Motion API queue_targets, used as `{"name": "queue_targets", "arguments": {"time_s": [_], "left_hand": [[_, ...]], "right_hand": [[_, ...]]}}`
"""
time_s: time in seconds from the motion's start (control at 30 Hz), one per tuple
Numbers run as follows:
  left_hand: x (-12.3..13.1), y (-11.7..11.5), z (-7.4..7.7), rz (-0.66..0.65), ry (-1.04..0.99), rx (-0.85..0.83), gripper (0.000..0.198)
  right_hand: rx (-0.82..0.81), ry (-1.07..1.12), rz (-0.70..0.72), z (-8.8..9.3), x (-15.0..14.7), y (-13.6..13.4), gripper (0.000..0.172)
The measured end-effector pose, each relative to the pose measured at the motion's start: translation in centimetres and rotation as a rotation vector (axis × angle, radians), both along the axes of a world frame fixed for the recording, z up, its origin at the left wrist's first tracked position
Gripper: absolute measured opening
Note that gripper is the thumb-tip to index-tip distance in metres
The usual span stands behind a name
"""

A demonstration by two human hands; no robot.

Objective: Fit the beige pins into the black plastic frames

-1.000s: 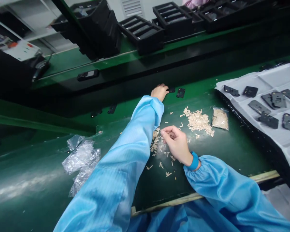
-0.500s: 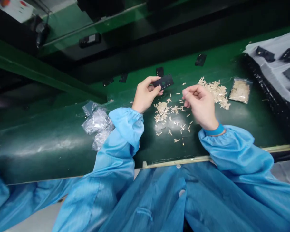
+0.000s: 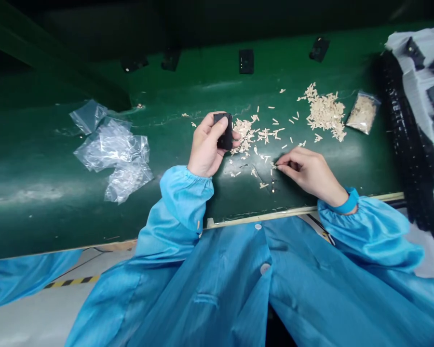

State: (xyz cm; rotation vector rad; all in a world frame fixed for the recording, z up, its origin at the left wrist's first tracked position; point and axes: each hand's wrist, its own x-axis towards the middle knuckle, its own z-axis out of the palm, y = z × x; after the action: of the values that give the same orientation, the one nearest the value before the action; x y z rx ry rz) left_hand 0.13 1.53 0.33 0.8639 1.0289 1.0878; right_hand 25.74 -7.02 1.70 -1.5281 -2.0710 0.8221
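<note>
My left hand (image 3: 207, 147) is closed around a small black rectangular plastic part (image 3: 224, 132), thumb on its upper face. Just right of it lies a loose heap of small pale strips (image 3: 243, 132), with more scattered across the green tabletop (image 3: 188, 212). My right hand (image 3: 307, 171) is lowered to the table, thumb and forefinger pinched together among the scattered strips. What is between those fingertips is too small to make out. A larger pile of pale pieces (image 3: 325, 113) lies beyond my right hand, beside a clear bag full of them (image 3: 363, 113).
Clear plastic bags (image 3: 112, 144) lie crumpled on the left. Several black parts, one of them a plate (image 3: 246, 61), are spaced along the back. At the right, more black parts rest on white sheeting (image 3: 428, 43) beside black wrap (image 3: 407, 120). Another person's blue sleeve (image 3: 29, 277) shows at lower left.
My left hand has turned the black part upright and drawn it slightly nearer. My right hand has moved down to the strips on the table. The view has tilted downward.
</note>
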Motion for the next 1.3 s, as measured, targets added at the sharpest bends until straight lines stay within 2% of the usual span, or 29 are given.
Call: {"name": "queue_targets", "arguments": {"time_s": [0.13,0.23,0.43,0.6,0.73,0.87,1.0,1.13,1.23,1.3], "left_hand": [[0.3,-0.3,-0.1,-0.022,0.07,0.05,0.033],[0.6,-0.7,-0.1,-0.042,0.109,0.088,0.033],[0.8,-1.0,-0.1,-0.048,0.126,0.115,0.036],[0.8,-1.0,-0.1,-0.029,0.163,0.13,0.035],[0.7,-1.0,-0.1,-0.054,0.12,0.116,0.029],[1.0,-1.4,0.3,-0.16,0.104,0.102,0.025],[1.3,-1.8,0.6,-0.29,0.258,0.125,0.03],[1.2,-1.5,0.1,-0.248,0.349,0.158,0.027],[1.0,-1.2,-0.2,-0.213,0.352,0.131,0.027],[0.9,-1.2,-0.1,-0.206,0.347,0.11,0.025]], "right_hand": [[-0.056,-0.074,0.122,1.2,-0.3,-1.0,0.008],[-0.075,-0.126,0.162,1.5,-0.7,-1.8,0.008],[-0.042,-0.118,0.236,0.5,-2.8,-2.4,0.015],[-0.015,-0.169,0.233,-0.4,-3.7,-2.8,0.015],[-0.044,-0.169,0.207,-0.2,-3.8,-2.9,0.013],[-0.056,0.008,0.201,1.0,-3.4,-0.7,0.009],[0.049,-0.012,0.255,2.2,-3.2,4.0,0.007],[0.093,-0.077,0.35,2.5,-4.0,7.6,0.009],[0.082,-0.036,0.351,2.0,-4.7,8.2,0.009],[0.06,0.054,0.286,1.4,-4.9,8.0,0.01]]}}
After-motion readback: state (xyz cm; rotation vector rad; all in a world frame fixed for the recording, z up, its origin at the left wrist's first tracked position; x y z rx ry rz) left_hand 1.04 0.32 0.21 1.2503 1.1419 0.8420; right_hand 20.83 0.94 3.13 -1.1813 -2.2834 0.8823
